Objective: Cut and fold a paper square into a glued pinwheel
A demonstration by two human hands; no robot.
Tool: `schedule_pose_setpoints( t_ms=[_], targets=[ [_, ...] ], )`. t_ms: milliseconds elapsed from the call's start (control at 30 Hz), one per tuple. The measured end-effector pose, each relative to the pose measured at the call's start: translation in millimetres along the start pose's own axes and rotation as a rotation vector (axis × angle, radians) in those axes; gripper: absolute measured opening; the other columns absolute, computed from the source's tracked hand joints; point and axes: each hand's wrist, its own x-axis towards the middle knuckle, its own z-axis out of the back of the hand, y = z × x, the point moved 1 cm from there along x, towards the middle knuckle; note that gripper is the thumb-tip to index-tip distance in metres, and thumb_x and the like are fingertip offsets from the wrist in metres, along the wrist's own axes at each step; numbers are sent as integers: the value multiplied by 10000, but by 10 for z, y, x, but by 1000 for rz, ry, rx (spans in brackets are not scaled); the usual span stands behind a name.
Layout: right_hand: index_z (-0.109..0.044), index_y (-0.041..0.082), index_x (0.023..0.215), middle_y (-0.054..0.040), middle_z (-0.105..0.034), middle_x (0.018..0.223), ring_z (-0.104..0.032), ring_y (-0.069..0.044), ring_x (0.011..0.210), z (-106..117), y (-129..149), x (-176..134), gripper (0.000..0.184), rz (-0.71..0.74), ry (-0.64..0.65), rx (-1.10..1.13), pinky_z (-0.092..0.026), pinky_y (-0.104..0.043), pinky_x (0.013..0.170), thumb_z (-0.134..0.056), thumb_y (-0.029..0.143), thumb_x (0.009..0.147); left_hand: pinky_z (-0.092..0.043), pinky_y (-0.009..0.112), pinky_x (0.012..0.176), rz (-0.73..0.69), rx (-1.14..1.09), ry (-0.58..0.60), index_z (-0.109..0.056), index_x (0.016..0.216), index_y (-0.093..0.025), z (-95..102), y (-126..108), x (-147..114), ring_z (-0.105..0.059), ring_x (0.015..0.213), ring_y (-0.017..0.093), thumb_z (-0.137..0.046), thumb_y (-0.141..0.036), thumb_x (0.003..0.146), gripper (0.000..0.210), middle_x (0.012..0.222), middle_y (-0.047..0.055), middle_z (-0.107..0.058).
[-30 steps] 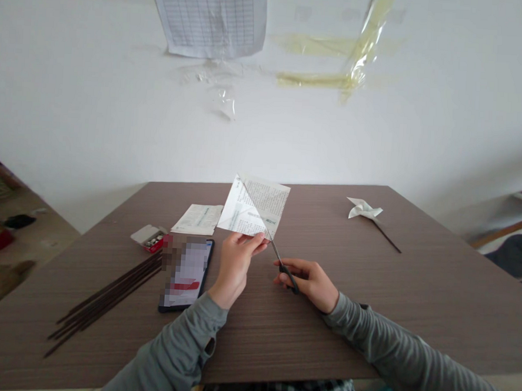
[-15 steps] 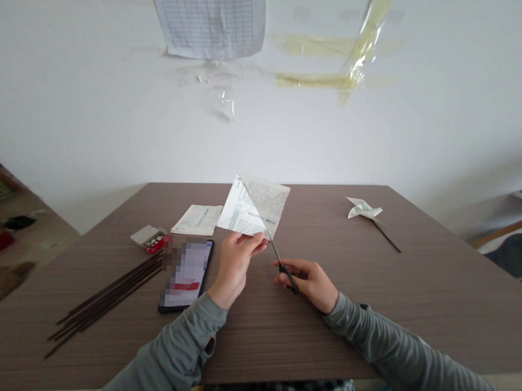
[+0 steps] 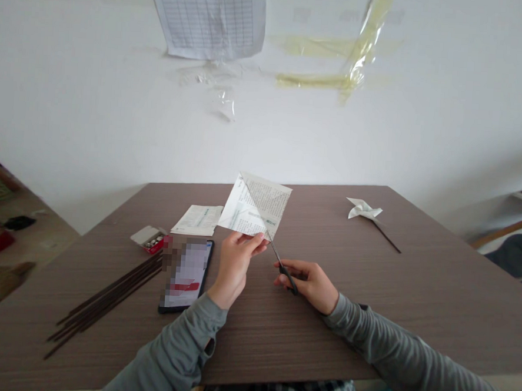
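Since prev. frame the printed sheet [image 3: 267, 205] has shifted a touch, far edge up & to the R; both hands look abt the same. L hand [image 3: 233, 267] pinches the sheet's near edge, thumb on top; R hand [image 3: 312, 286] grips the scissors [image 3: 286, 272] by the dark handles. Progress: blades are at the near corner, in line w/ a diagonal on the sheet; can't tell how deep any cut goes. No pc. looks separated, so prob. most is uncut. A made-up paper pinwheel [image 3: 364, 209] lies beyond R hand, off to its R. Unused: paper stack [image 3: 196, 220] beyond & L of L hand, dark sticks [image 3: 109, 292] farther L. Sheet itself is just past L fingertips, ahead & L of R hand.
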Motion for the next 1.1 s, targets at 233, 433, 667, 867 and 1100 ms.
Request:
schedule_pose_setpoints(
  t_ms=[233,433,667,867,1100],
  targets=[
    [-1005,175,1264,-101,-948,933,-701,-229,741,3,-22,13,836,21,-6,-34,-658,-414,755,-1126,858,798,-761,412,879,6,9,7,-866,923,-205,2,-9,-10,-911,891,267,-1215,-417,642,496,961,71,-935],
    [-1014,166,1238,-138,-953,940,-716,-272,765,-19,16,-6,793,-1,-24,-17,-652,-455,775,-1154,792,773,-748,382,809,27,13,7,-847,937,-225,-22,-61,-33,-918,944,288,-1197,-424,618,513,1024,79,-950],
    [-1018,205,1263,-94,-957,949,-728,-255,769,0,-21,12,813,1,-14,-51,-672,-449,807,-1112,864,797,-721,359,749,27,6,-22,-859,990,-218,-7,-84,-16,-885,880,259,-1219,-474,605,586,1006,69,-932],
    [-1008,190,1332,-106,-966,986,-774,-257,811,10,-50,31,882,7,15,-41,-696,-446,839,-1094,913,834,-705,342,742,15,2,-42,-884,976,-210,3,-85,13,-884,842,248,-1225,-483,582,588,988,75,-943],
    [-1001,187,1346,-104,-958,981,-736,-238,789,0,-34,19,897,11,10,-7,-663,-415,785,-1108,910,825,-695,340,736,12,36,-36,-885,971,-212,-2,-81,-5,-916,872,272,-1208,-493,611,559,1034,107,-968]
  ],
)
